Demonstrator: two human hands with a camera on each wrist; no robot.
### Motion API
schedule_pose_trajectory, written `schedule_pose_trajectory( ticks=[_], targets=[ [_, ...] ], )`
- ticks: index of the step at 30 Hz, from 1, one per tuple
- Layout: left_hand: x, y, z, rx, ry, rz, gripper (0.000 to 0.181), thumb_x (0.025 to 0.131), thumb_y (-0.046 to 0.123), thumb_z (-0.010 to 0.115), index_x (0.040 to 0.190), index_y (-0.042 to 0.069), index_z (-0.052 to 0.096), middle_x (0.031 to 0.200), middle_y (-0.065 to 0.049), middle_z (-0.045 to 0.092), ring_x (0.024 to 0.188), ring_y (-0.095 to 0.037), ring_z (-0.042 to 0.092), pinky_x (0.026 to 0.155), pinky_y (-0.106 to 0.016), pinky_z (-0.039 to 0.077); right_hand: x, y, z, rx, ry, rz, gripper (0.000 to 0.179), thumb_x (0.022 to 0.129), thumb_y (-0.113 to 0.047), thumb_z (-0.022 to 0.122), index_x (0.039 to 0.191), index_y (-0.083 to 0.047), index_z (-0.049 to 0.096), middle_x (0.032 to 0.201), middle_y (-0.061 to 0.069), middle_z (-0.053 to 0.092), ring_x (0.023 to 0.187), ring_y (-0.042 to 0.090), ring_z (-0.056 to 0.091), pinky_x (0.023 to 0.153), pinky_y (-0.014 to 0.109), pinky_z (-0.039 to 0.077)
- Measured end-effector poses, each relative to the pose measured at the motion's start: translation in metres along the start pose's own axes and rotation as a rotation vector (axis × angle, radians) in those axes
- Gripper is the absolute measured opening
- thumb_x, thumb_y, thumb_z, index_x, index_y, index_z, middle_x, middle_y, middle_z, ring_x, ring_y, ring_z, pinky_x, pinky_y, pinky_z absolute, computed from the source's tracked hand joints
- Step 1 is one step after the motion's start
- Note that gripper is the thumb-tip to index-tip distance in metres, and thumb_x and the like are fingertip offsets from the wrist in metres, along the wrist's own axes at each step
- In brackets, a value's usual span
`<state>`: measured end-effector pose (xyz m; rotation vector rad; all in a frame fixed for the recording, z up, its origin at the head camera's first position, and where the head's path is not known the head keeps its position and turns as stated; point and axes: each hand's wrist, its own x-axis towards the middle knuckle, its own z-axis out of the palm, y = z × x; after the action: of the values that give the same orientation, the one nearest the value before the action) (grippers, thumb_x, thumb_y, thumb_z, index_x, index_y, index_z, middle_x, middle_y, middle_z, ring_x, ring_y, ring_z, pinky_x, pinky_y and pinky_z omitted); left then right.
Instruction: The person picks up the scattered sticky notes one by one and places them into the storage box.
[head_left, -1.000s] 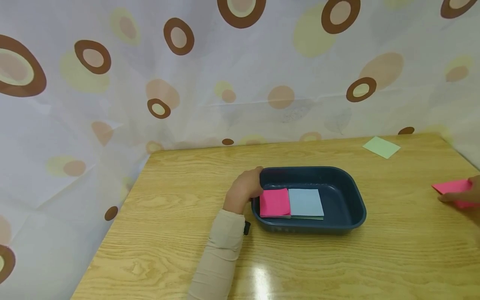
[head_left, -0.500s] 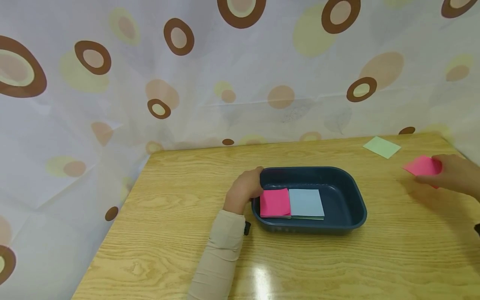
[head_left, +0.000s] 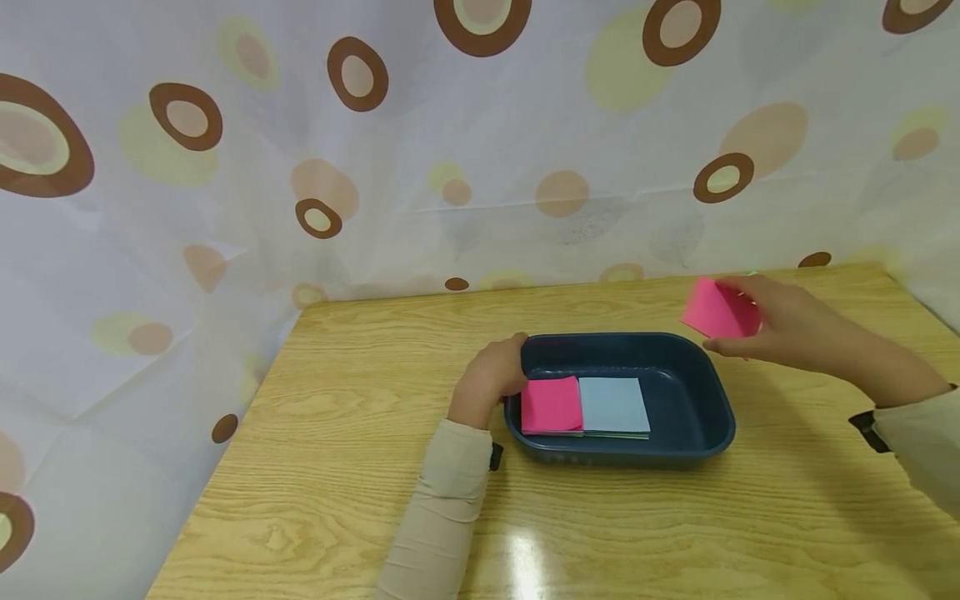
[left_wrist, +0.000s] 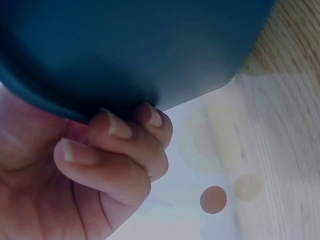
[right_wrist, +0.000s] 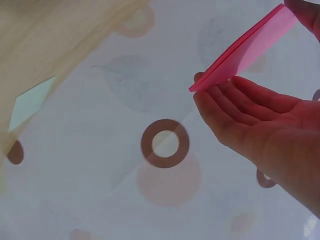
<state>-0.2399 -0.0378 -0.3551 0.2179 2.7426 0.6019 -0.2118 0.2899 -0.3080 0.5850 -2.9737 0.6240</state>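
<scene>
My left hand (head_left: 486,382) grips the left rim of a dark blue plastic basin (head_left: 686,417). In the left wrist view its fingers (left_wrist: 117,175) curl against the basin's outer wall. Inside the basin a pink sticky note pad (head_left: 551,405) lies at the left, with a light blue sticky note pad (head_left: 612,403) beside it; edges of other colours show beneath both. Over the basin's back right corner, my right hand (head_left: 798,327) holds a separate pink sticky note pad (head_left: 716,312). The right wrist view shows that pad (right_wrist: 250,47) slightly bent between thumb and fingertips.
The basin stands on a wooden table (head_left: 337,467). A pale green sticky note (right_wrist: 32,102) lies near the table's back edge, mostly hidden behind my right hand in the head view. A patterned curtain (head_left: 480,150) hangs behind and at the sides.
My right hand has carried the pink sticky note pad leftward from the table's right edge to above the basin's back right corner. The left hand and basin have stayed in place.
</scene>
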Motion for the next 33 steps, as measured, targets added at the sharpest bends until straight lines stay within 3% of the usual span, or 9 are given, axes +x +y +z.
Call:
schedule_pose_trajectory(
  ticks=[8,14,21,28,33],
  targets=[
    [-0.001,0.000,-0.001,0.017,0.010,-0.004,0.065,0.090,0.006,0.061,0.149,0.016,0.036,0.130,-0.014,0.058,0.070,-0.020,0.060,0.046,-0.025,0.044,0.016,-0.043,0.010,0.031,-0.073,-0.116,0.081,0.075,-0.031,0.083,0.134,0.008,0.043,0.114,0.017,0.055,0.095,0.028,0.054,0.067,0.032,0.053],
    [-0.003,0.002,-0.001,0.018,0.018,-0.002,0.065,0.090,0.006,0.062,0.149,0.015,0.037,0.129,-0.014,0.058,0.077,-0.021,0.059,0.048,-0.025,0.045,0.028,-0.064,0.019,0.026,-0.132,-0.177,0.078,0.074,-0.030,0.084,0.131,0.008,0.047,0.114,0.015,0.057,0.093,0.025,0.054,0.067,0.031,0.052],
    [-0.004,0.004,-0.001,0.024,0.020,-0.008,0.065,0.089,0.006,0.062,0.149,0.016,0.037,0.129,-0.013,0.058,0.082,-0.022,0.060,0.050,-0.025,0.046,0.037,-0.075,0.031,0.055,-0.196,-0.209,0.075,0.073,-0.026,0.084,0.129,0.009,0.049,0.113,0.014,0.057,0.093,0.024,0.053,0.068,0.031,0.051],
    [-0.004,0.008,0.000,0.037,0.019,-0.001,0.064,0.090,0.006,0.062,0.149,0.016,0.037,0.132,-0.013,0.056,0.089,-0.023,0.060,0.051,-0.025,0.046,0.040,-0.076,0.043,0.071,-0.286,-0.191,0.075,0.074,-0.026,0.083,0.130,0.009,0.049,0.111,0.014,0.056,0.092,0.024,0.052,0.067,0.029,0.051],
    [-0.004,0.010,0.000,0.032,0.024,0.000,0.064,0.090,0.005,0.061,0.149,0.016,0.037,0.130,-0.013,0.057,0.084,-0.022,0.060,0.049,-0.025,0.046,0.040,-0.076,0.053,0.061,-0.333,-0.176,0.077,0.072,-0.027,0.084,0.130,0.010,0.048,0.111,0.014,0.056,0.094,0.024,0.053,0.069,0.032,0.052]
  ],
)
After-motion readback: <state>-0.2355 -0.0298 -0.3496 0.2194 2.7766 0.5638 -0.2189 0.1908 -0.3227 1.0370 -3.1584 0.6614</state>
